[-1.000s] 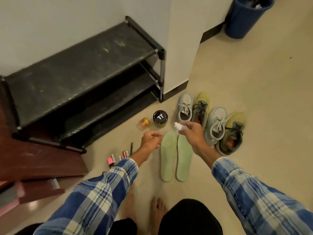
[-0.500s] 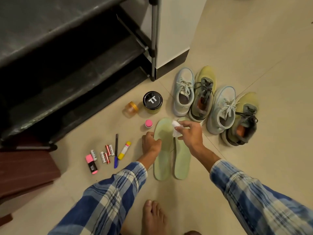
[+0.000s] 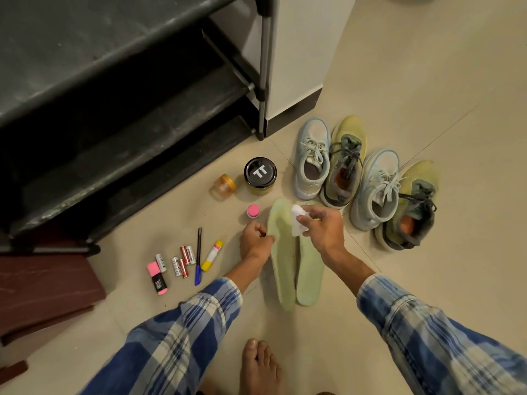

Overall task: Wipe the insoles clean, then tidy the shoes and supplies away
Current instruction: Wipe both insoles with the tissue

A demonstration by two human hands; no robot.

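Your left hand [image 3: 256,242] curls onto the outer edge of the left insole [image 3: 282,260], pinching it. Your right hand [image 3: 325,229] pinches a folded white wipe [image 3: 297,220] at the toe end; I can't tell whether it touches. The right insole [image 3: 309,269] lies touching its mate on the floor [image 3: 427,81], just in front of the four sneakers [image 3: 312,161].

Pin that edge firmly so the foam doesn't skate. Press the wipe flat and pull long strokes from toe to heel, turning to a clean face as it soils. Mind the pink-capped bottle [image 3: 253,210] just beside your left knuckles. The black-lidded jar [image 3: 260,173] and the amber jar [image 3: 224,185] sit beyond, with the shoe rack [image 3: 128,109] behind them for the tidying to come.
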